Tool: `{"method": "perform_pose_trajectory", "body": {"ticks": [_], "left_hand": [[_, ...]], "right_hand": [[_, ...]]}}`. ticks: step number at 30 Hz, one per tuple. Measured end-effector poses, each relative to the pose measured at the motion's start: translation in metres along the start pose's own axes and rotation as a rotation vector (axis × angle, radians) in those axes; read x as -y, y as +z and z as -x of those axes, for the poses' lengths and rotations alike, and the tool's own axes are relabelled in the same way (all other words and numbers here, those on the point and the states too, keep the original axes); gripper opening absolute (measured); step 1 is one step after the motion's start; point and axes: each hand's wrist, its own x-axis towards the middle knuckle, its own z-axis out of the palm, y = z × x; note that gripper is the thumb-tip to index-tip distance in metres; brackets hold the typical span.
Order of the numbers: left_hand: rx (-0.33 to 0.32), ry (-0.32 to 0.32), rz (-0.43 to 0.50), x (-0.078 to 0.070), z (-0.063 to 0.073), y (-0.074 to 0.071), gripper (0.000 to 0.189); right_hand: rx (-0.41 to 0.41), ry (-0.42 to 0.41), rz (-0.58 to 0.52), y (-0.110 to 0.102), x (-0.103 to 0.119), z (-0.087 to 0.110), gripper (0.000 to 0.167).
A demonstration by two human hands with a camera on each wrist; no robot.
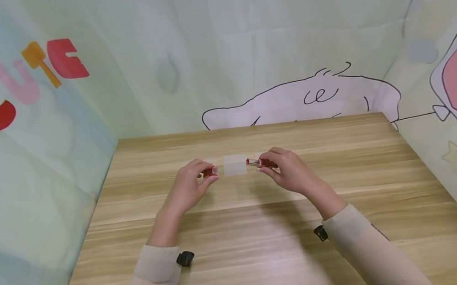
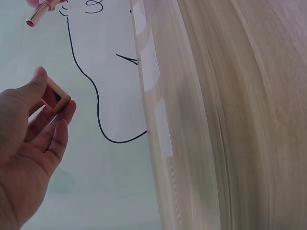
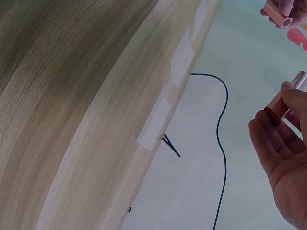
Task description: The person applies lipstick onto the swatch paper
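Note:
My left hand [image 1: 186, 185] pinches a short red lipstick cap [image 1: 210, 172] between thumb and fingers, its hollow end facing right. Opposite it, my right hand [image 1: 293, 170] grips a lipstick [image 1: 254, 162] by its red base, with the silvery stem and red tip pointing left. A gap separates the two parts, and both are held above the table. The left wrist view shows the box-like cap [image 2: 58, 98] at the fingertips. In the right wrist view, the fingers cover part of the lipstick [image 3: 276, 108].
A whitish rectangular patch [image 1: 235, 165] lies on the wood-grain table [image 1: 230, 243] between the hands. Printed cloth walls [image 1: 143, 77] rise behind the table and along both sides. Small dark devices [image 1: 185, 258] are fixed at both sleeve cuffs.

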Motion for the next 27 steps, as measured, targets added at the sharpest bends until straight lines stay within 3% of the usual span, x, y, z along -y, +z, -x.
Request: {"method": "perform_pose_trajectory", "body": {"ticks": [11,27], "left_hand": [[-0.024,-0.07,0.011,0.015,0.009,-0.012,0.023],[-0.087,-0.098,-0.01,0.032,0.027,-0.026,0.022]], "right_hand": [[-0.014,0.03,-0.043,-0.001,0.0,0.0,0.02],[-0.048,0.019,-0.021,0.006,-0.006,0.002,0.022]]}}
